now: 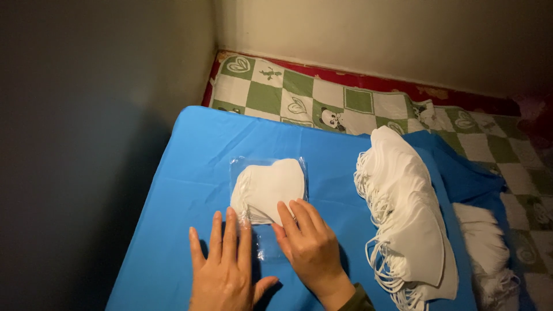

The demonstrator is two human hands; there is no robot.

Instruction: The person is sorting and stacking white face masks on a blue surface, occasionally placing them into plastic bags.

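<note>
My left hand (pixel 226 265) lies flat and open on the blue sheet (pixel 184 173) that covers the desk, fingers spread and pointing away from me, the fingertips touching the near left edge of a clear plastic bag (pixel 268 193). It grips nothing. Just beside it, my right hand (pixel 307 239) is also open, fingers together and pressed down on the bag's near right part, the fingertips resting on the white masks (pixel 271 187) packed inside. A dark green cuff (pixel 356 299) shows at that wrist.

The bag sits near the middle of the blue sheet, directly beyond both hands, with the small batch of masks filling its far half and clear empty plastic reaching back between my hands.

To the right, well apart from the bag, a long stack of loose white masks (pixel 409 213) runs along the sheet's right side, overlapping one another, their ear loops spilling out on the left. Farther right, off the sheet's edge, a second smaller pile of masks (pixel 484 247) lies lower down. Beyond the desk, a green-and-white checked blanket (pixel 299 95) with small animal figures spreads toward the wall's corner, edged by a red strip (pixel 368 80).
</note>
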